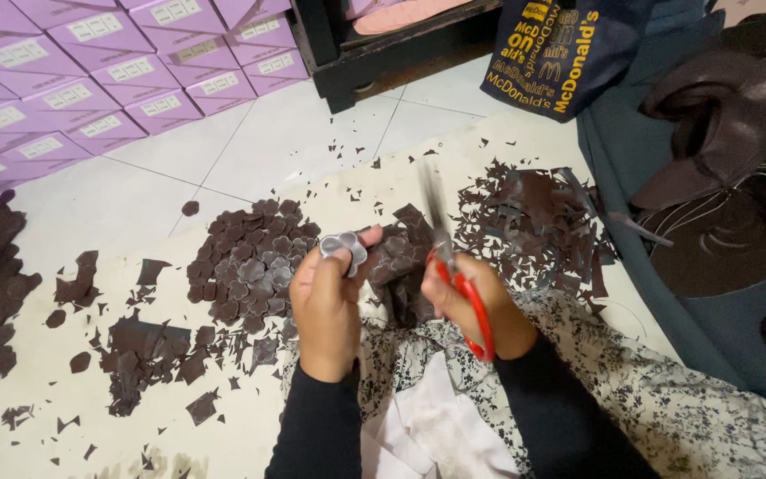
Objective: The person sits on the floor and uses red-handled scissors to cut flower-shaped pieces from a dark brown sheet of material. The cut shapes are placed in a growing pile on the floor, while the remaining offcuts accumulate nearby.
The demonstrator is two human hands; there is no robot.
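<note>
Near the lap, over a flowered cloth (667,390), two black-sleeved arms reach forward. Left hand (328,306) pinches a small grey flower-shaped cutout (344,248) between thumb and fingers, raised just above the floor. Right hand (476,306) is clenched through the red handles of scissors (454,266), whose blades point up and away, blurred, just right of the cutout. Beyond the hands, a cream sheet (135,266) lies on the floor, strewn with dark brown scraps (534,222) and, left of them, a heap of brown flower shapes (254,257); more brown offcuts (139,350) lie at left. White floor tiles (285,142) show past the sheet. At far left, lilac boxes (135,62) with white rectangular labels are stacked in rows. Top middle stands a black shelf (383,53), and right of it a navy bag (551,53) with yellow lettering. At right, dark brown leather pieces (729,151) rest on grey cloth.
</note>
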